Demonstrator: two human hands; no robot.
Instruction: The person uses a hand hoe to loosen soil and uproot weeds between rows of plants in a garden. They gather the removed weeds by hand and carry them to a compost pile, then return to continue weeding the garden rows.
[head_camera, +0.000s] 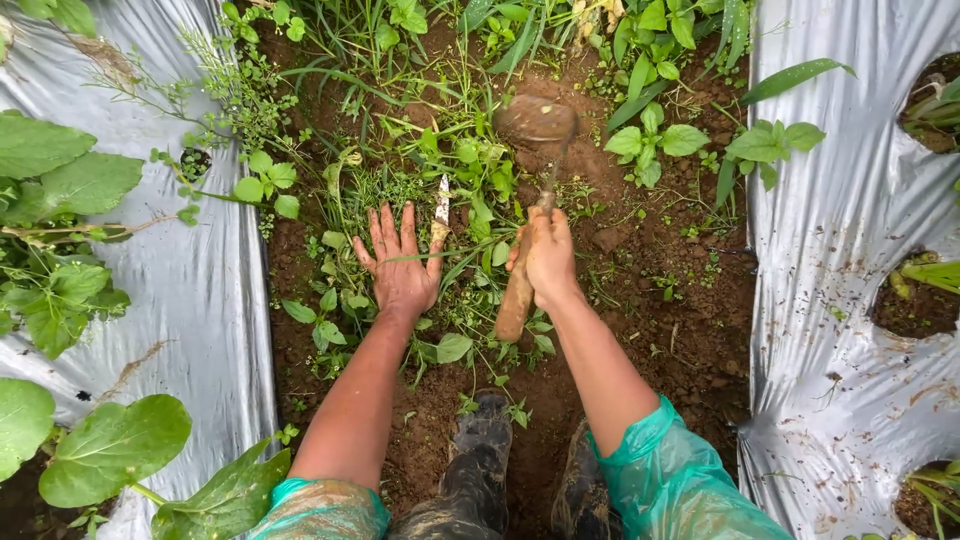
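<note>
Where the view begins, at the bottom edge, two mud-caked boots (478, 470) stand in a furrow of wet reddish-brown soil (680, 330), with teal plastic sleeves (670, 480) pushed up on both forearms. Outdoors, daylight; no walls. Silver plastic mulch sheeting (200, 290) lines the furrow on both sides, mud-spattered on the right, with planting holes cut in it. Broad-leaved green plants (70, 200) spread over the left sheet.

Mid-frame, the left hand (400, 265) lies open, fingers spread, palm down on a mat of weeds (420, 190), muddy to the wrist. Just beside it, to the right, the right hand (545, 255) is closed around the wooden handle (517, 300) of a short hoe, the butt end sticking out below the fist toward the boots.

Farther out, the hoe's thin shank runs up from the fist to its rounded, mud-coated blade (535, 122), which sits over bare soil beyond the weed patch, ahead of the right hand and well apart from the left.

At the far edge, grasses and leafy weeds crowd the furrow.
</note>
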